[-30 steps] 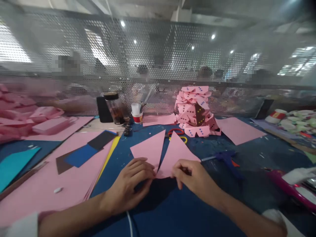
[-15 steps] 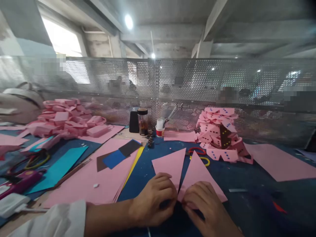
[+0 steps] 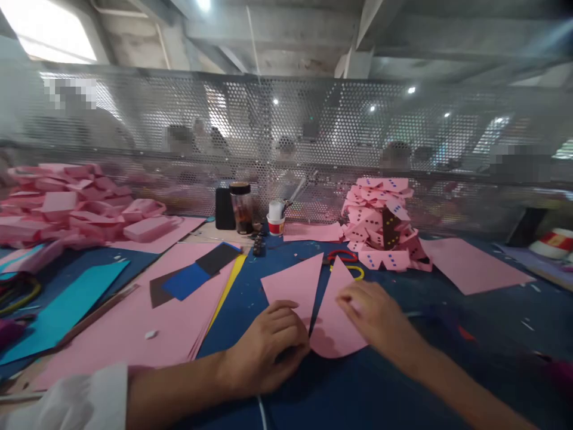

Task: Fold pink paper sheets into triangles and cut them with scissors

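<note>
A pink paper sheet lies on the blue table, split by a narrow V-shaped gap; its right flap curves at the near edge. My left hand has its fingers curled at the lower left of the sheet, thumb and fingertips pressed on the paper near the base of the gap. Over the right flap is my right hand, its fingers bent together at the flap's right side. Just behind the flap lie scissors with red and yellow handles, partly covered.
Pink folded pieces are heaped at the left, dotted pink pieces at the back right. Pink sheets carry dark and blue cards. A jar and cup stand before a perforated metal screen.
My right hand has moved up along the right flap, from its near edge to its right side. The flap's near edge now bends in a curve. The view has shifted right and down.
</note>
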A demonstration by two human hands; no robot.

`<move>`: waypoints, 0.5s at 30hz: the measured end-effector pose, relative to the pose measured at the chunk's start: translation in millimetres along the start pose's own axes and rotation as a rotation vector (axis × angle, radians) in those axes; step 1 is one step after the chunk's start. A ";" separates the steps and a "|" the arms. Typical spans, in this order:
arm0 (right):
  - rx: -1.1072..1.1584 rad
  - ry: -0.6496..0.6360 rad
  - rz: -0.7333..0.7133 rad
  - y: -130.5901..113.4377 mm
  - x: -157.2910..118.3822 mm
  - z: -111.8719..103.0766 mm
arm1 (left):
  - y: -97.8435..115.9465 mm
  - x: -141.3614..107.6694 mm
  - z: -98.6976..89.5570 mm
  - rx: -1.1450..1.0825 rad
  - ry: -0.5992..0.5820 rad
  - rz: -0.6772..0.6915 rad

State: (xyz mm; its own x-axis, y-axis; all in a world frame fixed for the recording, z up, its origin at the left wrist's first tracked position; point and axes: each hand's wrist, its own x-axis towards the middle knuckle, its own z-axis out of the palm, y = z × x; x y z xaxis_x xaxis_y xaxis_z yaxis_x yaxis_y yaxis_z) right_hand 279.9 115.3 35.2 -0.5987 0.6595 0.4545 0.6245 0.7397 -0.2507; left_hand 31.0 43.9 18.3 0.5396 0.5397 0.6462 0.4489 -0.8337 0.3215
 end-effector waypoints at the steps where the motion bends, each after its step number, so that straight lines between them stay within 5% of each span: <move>1: -0.062 -0.005 0.028 10.5 9.1 -4.1 | 0.1 0.1 -1.0 -0.003 -0.011 0.017; 6: -0.403 -0.201 0.165 53.8 55.4 -6.4 | -2.9 -1.7 -2.7 -0.017 -0.053 0.060; 15: -0.474 -0.389 0.212 89.3 83.5 16.6 | 1.2 -4.1 -8.4 -0.034 -0.053 0.140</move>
State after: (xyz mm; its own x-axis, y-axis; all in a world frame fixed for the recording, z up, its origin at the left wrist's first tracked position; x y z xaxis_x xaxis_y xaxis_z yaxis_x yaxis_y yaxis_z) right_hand 277.3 238.7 36.6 -0.5205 0.8509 0.0711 0.8495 0.5076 0.1440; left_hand 23.3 39.7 21.9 0.6323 0.4229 0.6492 0.3429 -0.9041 0.2550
